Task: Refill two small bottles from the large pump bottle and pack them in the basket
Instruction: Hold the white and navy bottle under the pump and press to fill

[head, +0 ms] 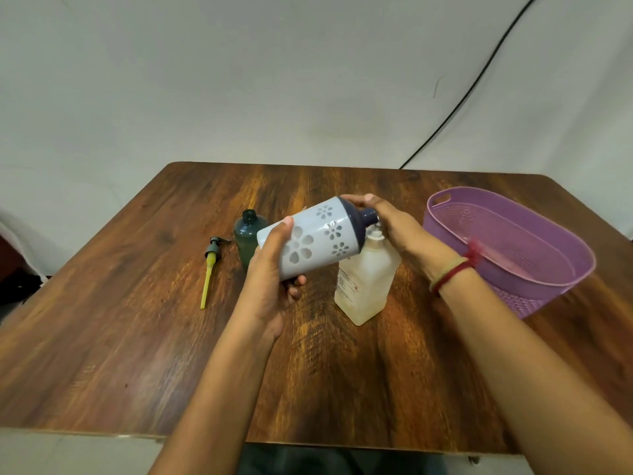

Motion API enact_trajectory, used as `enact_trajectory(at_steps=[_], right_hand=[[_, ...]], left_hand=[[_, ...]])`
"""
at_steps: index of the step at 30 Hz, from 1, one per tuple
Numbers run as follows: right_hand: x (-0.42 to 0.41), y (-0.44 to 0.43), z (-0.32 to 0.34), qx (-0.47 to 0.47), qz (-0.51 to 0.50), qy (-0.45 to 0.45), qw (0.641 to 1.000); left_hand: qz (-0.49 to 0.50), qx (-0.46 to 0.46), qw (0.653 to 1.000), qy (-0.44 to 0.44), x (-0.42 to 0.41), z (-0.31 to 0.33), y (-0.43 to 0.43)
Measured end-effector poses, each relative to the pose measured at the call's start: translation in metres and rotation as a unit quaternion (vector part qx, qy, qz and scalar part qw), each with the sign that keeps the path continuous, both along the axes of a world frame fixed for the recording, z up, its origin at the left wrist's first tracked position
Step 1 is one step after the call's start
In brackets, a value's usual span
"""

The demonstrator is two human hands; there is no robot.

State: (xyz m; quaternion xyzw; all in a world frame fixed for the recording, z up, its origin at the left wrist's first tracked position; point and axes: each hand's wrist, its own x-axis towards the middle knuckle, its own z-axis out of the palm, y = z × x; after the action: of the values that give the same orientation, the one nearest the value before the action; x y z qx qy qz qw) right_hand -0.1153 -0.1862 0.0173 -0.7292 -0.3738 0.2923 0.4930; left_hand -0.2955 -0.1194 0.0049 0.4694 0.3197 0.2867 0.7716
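My left hand [270, 269] grips the base of a white bottle with flower cut-outs [318, 234], held tilted above the table with its dark blue top pointing right. My right hand [390, 224] holds that dark blue neck [363, 217] just over the mouth of a translucent square bottle [366, 286] standing on the table. A small dark green bottle [248, 234] stands uncapped behind my left hand. A pump head with a yellow tube [209, 269] lies flat to its left.
A purple perforated basket [513, 248] sits on the right side of the wooden table [120, 320], close to my right forearm. A black cable [479, 80] runs down the wall behind.
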Motion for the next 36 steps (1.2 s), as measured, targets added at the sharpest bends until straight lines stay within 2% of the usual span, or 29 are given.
enact_trajectory(at_steps=[4, 9, 13, 17, 25, 29, 33, 36], right_hand=[[-0.003, -0.001, -0.004, -0.011, -0.004, -0.035, 0.999], [-0.002, -0.003, 0.014, -0.028, 0.023, -0.026, 0.999], [-0.003, -0.002, 0.005, 0.0, 0.022, -0.02, 1.0], [-0.002, -0.003, 0.003, -0.036, 0.029, -0.058, 0.997], [0.0, -0.004, 0.014, -0.035, 0.025, -0.02, 0.999], [0.0, -0.002, 0.008, -0.084, 0.038, -0.036, 0.995], [-0.005, -0.002, 0.008, -0.056, 0.027, -0.038, 0.997], [-0.005, -0.003, 0.012, -0.031, 0.024, -0.001, 0.999]], left_hand=[[-0.003, 0.0, 1.0, 0.0, -0.002, -0.002, -0.001], [-0.009, -0.004, 1.0, -0.007, -0.005, 0.002, 0.0], [0.0, -0.017, 1.0, -0.001, -0.003, 0.0, 0.001], [-0.001, -0.032, 0.999, 0.007, -0.003, -0.002, 0.0], [-0.019, -0.051, 0.999, -0.003, -0.003, -0.002, 0.001], [-0.015, -0.05, 0.999, 0.01, -0.005, -0.003, 0.001], [-0.017, -0.044, 0.999, 0.003, -0.008, -0.002, 0.002], [-0.019, -0.048, 0.999, -0.005, -0.007, -0.004, 0.001]])
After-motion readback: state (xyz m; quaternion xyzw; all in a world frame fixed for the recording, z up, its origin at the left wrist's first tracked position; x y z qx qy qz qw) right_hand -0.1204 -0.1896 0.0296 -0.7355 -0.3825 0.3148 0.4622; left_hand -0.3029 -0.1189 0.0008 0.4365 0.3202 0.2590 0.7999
